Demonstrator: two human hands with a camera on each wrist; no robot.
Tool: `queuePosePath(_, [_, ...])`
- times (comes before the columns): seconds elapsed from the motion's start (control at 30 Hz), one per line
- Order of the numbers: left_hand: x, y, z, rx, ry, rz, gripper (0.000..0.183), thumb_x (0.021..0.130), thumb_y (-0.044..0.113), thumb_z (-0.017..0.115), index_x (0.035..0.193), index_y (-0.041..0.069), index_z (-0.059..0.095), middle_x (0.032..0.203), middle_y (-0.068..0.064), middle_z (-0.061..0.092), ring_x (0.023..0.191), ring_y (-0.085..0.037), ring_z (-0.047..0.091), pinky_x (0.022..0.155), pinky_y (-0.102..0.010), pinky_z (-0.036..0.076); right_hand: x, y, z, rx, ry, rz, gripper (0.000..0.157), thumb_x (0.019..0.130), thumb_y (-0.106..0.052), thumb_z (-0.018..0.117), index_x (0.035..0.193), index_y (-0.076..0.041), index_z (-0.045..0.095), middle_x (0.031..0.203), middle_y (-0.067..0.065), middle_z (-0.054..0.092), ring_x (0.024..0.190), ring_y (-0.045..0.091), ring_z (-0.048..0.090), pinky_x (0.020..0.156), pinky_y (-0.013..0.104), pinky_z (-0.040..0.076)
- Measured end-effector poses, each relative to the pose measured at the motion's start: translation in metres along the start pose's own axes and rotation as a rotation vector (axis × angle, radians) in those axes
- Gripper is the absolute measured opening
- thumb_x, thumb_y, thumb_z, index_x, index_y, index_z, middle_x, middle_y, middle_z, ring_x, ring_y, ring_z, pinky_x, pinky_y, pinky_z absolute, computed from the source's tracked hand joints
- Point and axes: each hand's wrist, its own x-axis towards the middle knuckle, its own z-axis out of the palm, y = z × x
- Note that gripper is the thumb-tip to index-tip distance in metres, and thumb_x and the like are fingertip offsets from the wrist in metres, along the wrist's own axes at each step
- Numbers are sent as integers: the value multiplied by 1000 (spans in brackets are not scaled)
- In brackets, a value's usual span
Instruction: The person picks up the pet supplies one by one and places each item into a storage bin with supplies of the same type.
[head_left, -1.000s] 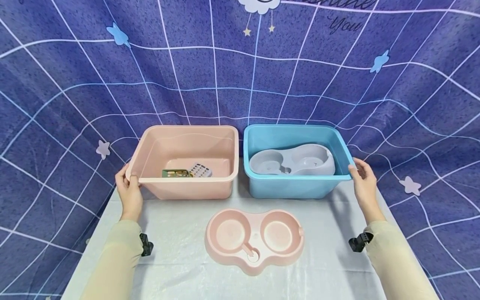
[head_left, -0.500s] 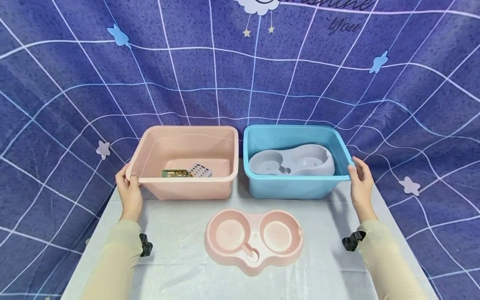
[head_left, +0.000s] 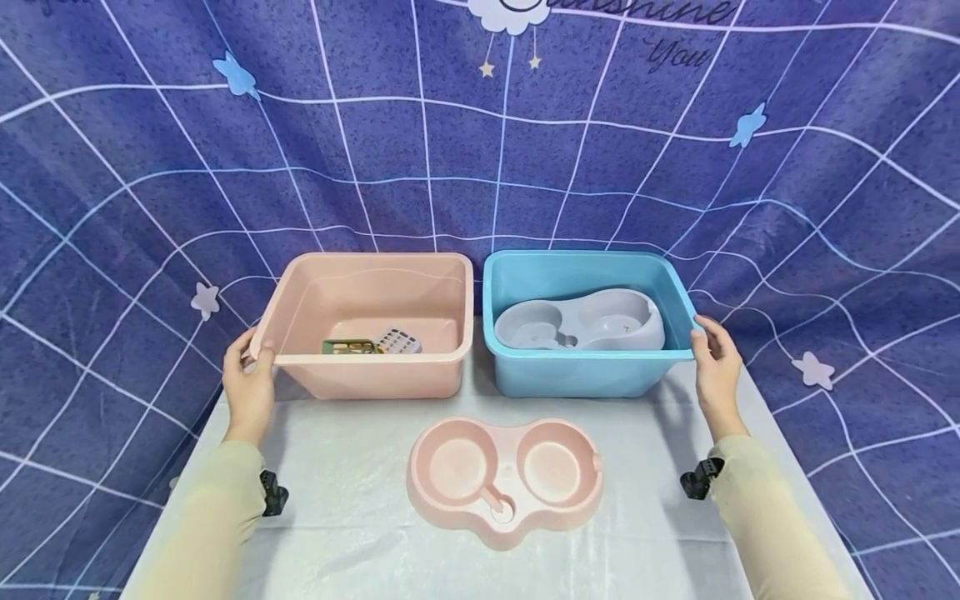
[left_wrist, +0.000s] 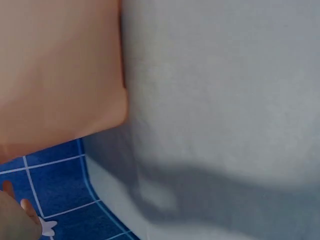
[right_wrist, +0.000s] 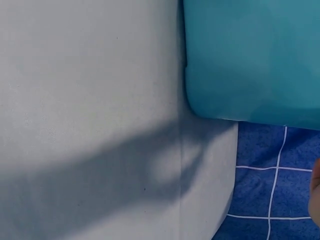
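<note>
In the head view my left hand (head_left: 248,395) holds the left front corner of a pink plastic tub (head_left: 382,375), its thumb and fingers on either side of the corner. My right hand (head_left: 716,383) does likewise at the right front corner of a blue plastic tub (head_left: 573,375). A grey double pet bowl (head_left: 570,313) lies in the blue tub. Inside the pink tub are a green openwork piece (head_left: 348,346) and a small light-grey item with holes (head_left: 399,340), both partly hidden by the front rim. A pink double pet bowl (head_left: 507,454) sits in front of both tubs.
The tubs stand side by side, with a narrow gap between, on a table covered in pale grey cloth (head_left: 337,500). A blue curtain (head_left: 420,142) with white grid lines hangs close behind and along both sides.
The view has shifted slightly, so both tubs and the pink bowl appear a little further left. My left hand has moved slightly outward; my right forearm has come inward.
</note>
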Motion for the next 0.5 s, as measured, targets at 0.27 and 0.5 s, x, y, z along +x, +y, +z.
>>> queuePosePath(0.27, [-7,12,-17,14,19,-43,41,92,26,54,133,20,48,127,2,42,109,-9,41,81,-17,32,4,9,6,186,35,-1,29,88,0,59,115,10,59,119,14,56,104,11,53,85,16,39])
queuePosePath(0.5, [-53,23,-15,-121,190,282,25,88,-1,50,113,-6,55,109,-3,52,95,-9,48,76,-19,33,4,13,5,226,73,-16,27,88,3,56,114,10,59,117,15,56,103,12,53,86,17,38])
